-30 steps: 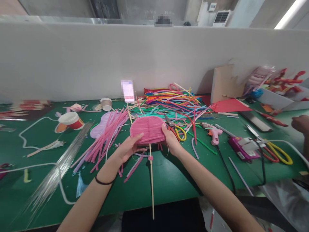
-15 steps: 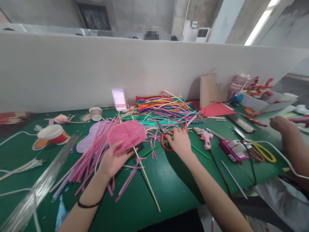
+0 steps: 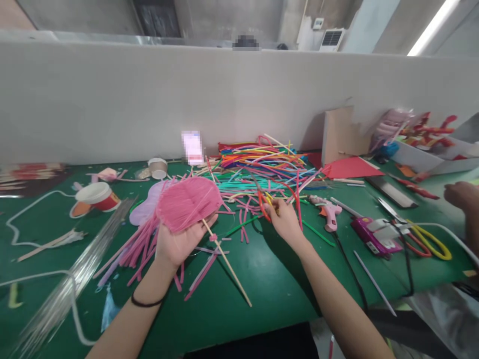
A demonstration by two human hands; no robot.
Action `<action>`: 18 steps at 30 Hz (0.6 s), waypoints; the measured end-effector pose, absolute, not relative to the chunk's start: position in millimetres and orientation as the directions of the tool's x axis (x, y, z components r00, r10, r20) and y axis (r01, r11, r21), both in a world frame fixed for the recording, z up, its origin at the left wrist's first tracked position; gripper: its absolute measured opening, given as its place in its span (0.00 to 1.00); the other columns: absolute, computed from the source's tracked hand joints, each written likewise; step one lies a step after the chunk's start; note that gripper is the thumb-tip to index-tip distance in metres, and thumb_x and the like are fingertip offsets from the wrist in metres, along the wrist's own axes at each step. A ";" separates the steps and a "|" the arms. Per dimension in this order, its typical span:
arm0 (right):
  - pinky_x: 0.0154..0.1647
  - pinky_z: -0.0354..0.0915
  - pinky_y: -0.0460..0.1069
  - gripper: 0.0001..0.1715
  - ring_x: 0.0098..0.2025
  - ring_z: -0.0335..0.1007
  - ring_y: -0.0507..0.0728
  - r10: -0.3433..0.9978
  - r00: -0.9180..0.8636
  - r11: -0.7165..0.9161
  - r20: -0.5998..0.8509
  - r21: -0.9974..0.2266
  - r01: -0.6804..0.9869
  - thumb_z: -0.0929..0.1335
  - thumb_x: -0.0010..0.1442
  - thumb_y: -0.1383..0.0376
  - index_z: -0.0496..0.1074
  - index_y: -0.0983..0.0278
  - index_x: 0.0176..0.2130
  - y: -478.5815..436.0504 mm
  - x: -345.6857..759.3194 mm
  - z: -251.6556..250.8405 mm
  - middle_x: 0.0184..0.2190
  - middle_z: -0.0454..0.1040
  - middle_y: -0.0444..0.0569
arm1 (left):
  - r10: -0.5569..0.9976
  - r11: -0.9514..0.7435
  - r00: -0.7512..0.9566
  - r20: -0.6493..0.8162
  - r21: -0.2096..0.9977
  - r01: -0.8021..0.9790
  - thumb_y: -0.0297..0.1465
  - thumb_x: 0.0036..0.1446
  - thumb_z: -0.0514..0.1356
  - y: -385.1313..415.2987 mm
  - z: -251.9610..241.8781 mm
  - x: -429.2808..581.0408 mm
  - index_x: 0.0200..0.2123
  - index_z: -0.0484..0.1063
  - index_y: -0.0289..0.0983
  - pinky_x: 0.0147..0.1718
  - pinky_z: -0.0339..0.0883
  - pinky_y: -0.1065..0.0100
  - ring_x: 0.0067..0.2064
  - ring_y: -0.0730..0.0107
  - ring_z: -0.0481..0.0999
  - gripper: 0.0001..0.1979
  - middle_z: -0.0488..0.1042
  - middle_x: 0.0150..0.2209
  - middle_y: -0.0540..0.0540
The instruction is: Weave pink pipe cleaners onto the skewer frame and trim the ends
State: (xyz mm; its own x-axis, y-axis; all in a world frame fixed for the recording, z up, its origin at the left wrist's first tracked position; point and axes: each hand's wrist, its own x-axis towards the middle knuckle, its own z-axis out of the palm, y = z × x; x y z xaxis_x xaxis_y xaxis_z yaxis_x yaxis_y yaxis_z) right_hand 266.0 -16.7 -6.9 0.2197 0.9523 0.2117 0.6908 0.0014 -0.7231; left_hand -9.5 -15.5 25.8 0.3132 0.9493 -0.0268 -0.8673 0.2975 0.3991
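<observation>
A round pink fan (image 3: 189, 203), its face covered in fuzzy strips, rests on my left hand (image 3: 174, 247). The palm faces up, with the fingers curled under the fan and by its thin wooden stick (image 3: 234, 274). My right hand (image 3: 288, 224) is closed round the red and yellow handles of a pair of scissors (image 3: 264, 204), whose blades point away from me. Under the fan lie a bundle of pink pipe cleaners (image 3: 132, 249) and a lilac rounded panel (image 3: 144, 204). Short pink pieces (image 3: 244, 217) are scattered between my hands.
Many coloured pipe cleaners (image 3: 258, 162) are heaped at the back. A pink glue gun (image 3: 331, 217), a purple power strip (image 3: 370, 237) and larger scissors (image 3: 430, 239) lie right. A paper cup (image 3: 101, 197) and thin wires (image 3: 86, 269) are left. A co-worker's hand (image 3: 462, 199) reaches in.
My left hand has turned palm-up beneath the fan, and the fan's face has tilted. My right hand has drawn the scissors up, so their handles show more. The view has shifted slightly.
</observation>
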 end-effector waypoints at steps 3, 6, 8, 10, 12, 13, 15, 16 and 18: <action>0.31 0.65 0.50 0.22 0.32 0.71 0.56 0.983 0.141 0.099 0.121 -0.984 0.150 0.65 0.58 0.47 0.67 0.63 0.38 -19.0 249.6 -2.8 0.31 0.75 0.49 | 0.954 0.282 0.298 -0.019 0.391 -0.876 0.43 0.64 0.50 -17.3 25.9 -9.1 0.64 0.59 0.44 0.59 0.54 0.37 0.66 0.41 0.53 0.26 0.56 0.67 0.39; 0.27 0.63 0.46 0.25 0.26 0.68 0.52 0.984 0.156 0.102 0.085 -0.990 -0.102 0.73 0.48 0.48 0.66 0.61 0.36 -22.9 233.5 2.1 0.26 0.72 0.42 | 0.955 0.282 0.297 -0.017 0.370 -0.885 0.44 0.62 0.51 -18.5 23.0 -8.5 0.65 0.57 0.42 0.60 0.53 0.36 0.67 0.40 0.51 0.29 0.54 0.67 0.36; 0.22 0.59 0.45 0.24 0.20 0.62 0.49 0.970 0.228 0.117 0.088 -0.986 -0.116 0.74 0.47 0.49 0.64 0.61 0.33 -24.8 229.2 3.5 0.20 0.67 0.37 | 0.952 0.293 0.306 -0.022 0.357 -0.887 0.45 0.62 0.51 -18.9 20.8 -7.7 0.65 0.57 0.41 0.60 0.52 0.36 0.67 0.40 0.51 0.30 0.54 0.67 0.36; 0.20 0.57 0.45 0.22 0.17 0.57 0.49 0.957 0.266 0.134 0.119 -0.990 -0.039 0.72 0.52 0.49 0.62 0.61 0.30 -25.9 230.2 3.4 0.16 0.62 0.35 | 0.952 0.293 0.305 -0.024 0.351 -0.889 0.45 0.62 0.51 -19.3 19.6 -6.4 0.65 0.57 0.40 0.61 0.52 0.37 0.66 0.40 0.51 0.31 0.55 0.67 0.35; 0.22 0.59 0.46 0.22 0.18 0.59 0.50 0.942 0.280 0.160 0.186 -0.981 0.111 0.69 0.55 0.48 0.62 0.61 0.28 -27.1 233.6 2.7 0.16 0.63 0.37 | 0.955 0.289 0.294 -0.040 0.351 -0.891 0.45 0.62 0.51 -20.1 19.3 -4.5 0.64 0.59 0.39 0.61 0.52 0.38 0.66 0.41 0.52 0.30 0.56 0.66 0.34; 0.25 0.61 0.47 0.22 0.20 0.62 0.51 0.930 0.287 0.178 0.231 -0.964 0.200 0.69 0.55 0.48 0.62 0.61 0.27 -27.8 235.3 2.3 0.18 0.65 0.39 | 0.957 0.284 0.285 -0.049 0.352 -0.892 0.45 0.62 0.51 -20.6 19.4 -3.4 0.63 0.59 0.39 0.61 0.52 0.38 0.66 0.41 0.53 0.29 0.57 0.66 0.34; 0.29 0.63 0.49 0.22 0.25 0.66 0.53 0.899 0.293 0.212 0.326 -0.908 0.360 0.68 0.56 0.47 0.62 0.62 0.27 -29.6 237.7 1.5 0.23 0.70 0.43 | 0.961 0.273 0.268 -0.063 0.360 -0.892 0.44 0.62 0.51 -21.4 19.9 -1.3 0.62 0.61 0.38 0.61 0.53 0.39 0.66 0.41 0.54 0.29 0.59 0.65 0.35; 0.31 0.64 0.50 0.22 0.27 0.67 0.54 0.884 0.281 0.234 0.375 -0.873 0.428 0.67 0.57 0.47 0.63 0.62 0.27 -30.5 238.4 1.0 0.26 0.71 0.45 | 0.964 0.264 0.260 -0.063 0.366 -0.892 0.44 0.62 0.51 -21.6 20.3 -0.4 0.62 0.62 0.38 0.61 0.53 0.39 0.66 0.41 0.55 0.28 0.59 0.65 0.35; 0.37 0.66 0.53 0.22 0.33 0.70 0.58 0.855 0.212 0.281 0.474 -0.767 0.577 0.65 0.59 0.46 0.66 0.62 0.31 -31.9 239.1 -0.1 0.30 0.73 0.49 | 0.967 0.250 0.248 -0.055 0.379 -0.891 0.43 0.62 0.51 -22.0 21.4 1.0 0.61 0.63 0.38 0.61 0.54 0.39 0.65 0.42 0.56 0.27 0.61 0.64 0.35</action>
State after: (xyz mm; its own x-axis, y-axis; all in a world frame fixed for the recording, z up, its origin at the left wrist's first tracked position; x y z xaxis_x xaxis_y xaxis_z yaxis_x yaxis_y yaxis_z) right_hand 239.1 -31.9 -0.1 0.2121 0.8548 0.4736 0.5772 0.2815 -0.7665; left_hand 1.0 -22.0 21.4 0.2477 0.9673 -0.0545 -0.8913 0.2495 0.3785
